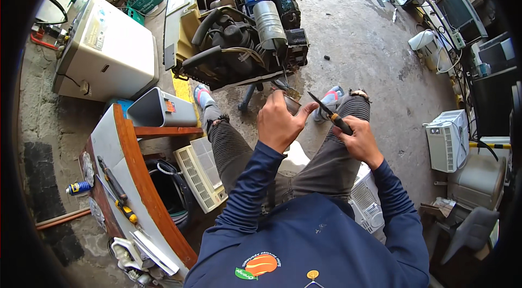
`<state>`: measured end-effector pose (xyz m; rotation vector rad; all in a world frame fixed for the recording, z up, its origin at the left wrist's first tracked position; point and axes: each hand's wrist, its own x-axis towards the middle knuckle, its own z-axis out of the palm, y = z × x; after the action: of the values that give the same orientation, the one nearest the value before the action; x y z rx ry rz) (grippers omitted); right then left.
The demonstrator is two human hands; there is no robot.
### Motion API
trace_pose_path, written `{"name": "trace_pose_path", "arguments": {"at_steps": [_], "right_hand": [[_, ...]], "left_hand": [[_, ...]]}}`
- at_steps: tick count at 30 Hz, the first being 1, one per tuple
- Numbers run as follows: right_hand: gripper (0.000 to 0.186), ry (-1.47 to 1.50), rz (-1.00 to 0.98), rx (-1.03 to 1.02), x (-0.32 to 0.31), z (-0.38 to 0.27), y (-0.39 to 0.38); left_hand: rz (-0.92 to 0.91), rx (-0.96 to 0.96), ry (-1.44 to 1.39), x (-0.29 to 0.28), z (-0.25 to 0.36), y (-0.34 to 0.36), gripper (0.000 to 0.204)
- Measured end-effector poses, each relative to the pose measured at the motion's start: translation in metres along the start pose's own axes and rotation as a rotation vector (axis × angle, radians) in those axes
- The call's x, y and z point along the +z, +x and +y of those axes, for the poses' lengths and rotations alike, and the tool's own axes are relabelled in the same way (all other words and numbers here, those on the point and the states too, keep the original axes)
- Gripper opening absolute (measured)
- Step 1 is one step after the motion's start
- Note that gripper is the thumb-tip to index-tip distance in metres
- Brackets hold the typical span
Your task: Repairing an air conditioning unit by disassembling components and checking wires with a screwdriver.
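Note:
My right hand [359, 138] is closed round the black and orange handle of a pointed dark tool [326, 107]. Its tapered tip points up and left, close to my left thumb; I cannot tell whether it is a knife or pliers. My left hand [283, 119] has its fingers curled at a rounded metal part [292, 104], mostly hidden behind the hand. Just beyond stands an opened air conditioner [185, 21] on a stand, with a black compressor [236, 35], foam-wrapped pipes and a silver cylinder [269, 24] showing.
To the left is a workbench [138, 179] with a wooden edge, bearing a yellow-handled screwdriver [128, 212]. A grey bin [166, 107] and a white appliance [117, 43] stand behind it. Window air conditioners [198, 174] [448, 141] and a grey chair [470, 228] flank me.

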<state>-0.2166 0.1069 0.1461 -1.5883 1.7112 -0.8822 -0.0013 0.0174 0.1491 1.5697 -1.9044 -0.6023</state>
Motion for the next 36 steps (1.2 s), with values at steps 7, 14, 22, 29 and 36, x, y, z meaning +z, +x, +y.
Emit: {"name": "trace_pose_path", "arguments": {"at_steps": [7,14,22,29,36], "right_hand": [[0.018,-0.056,-0.134,-0.029,-0.009,-0.009,0.014],[0.018,-0.081,-0.17,-0.053,-0.016,-0.014,0.022],[0.019,-0.122,-0.269,0.118,-0.026,-0.027,0.025],[0.019,-0.117,-0.357,0.202,-0.029,-0.031,0.025],[0.02,-0.144,-0.153,-0.162,-0.025,-0.024,0.028]], "left_hand": [[0.003,0.037,0.026,0.001,-0.004,0.003,0.076],[0.009,0.06,0.041,0.001,-0.006,0.006,0.075],[0.007,0.096,0.074,0.002,-0.007,0.009,0.076],[0.035,0.13,0.057,0.0,-0.007,0.011,0.077],[0.034,0.154,0.058,0.002,-0.009,0.012,0.079]]}}
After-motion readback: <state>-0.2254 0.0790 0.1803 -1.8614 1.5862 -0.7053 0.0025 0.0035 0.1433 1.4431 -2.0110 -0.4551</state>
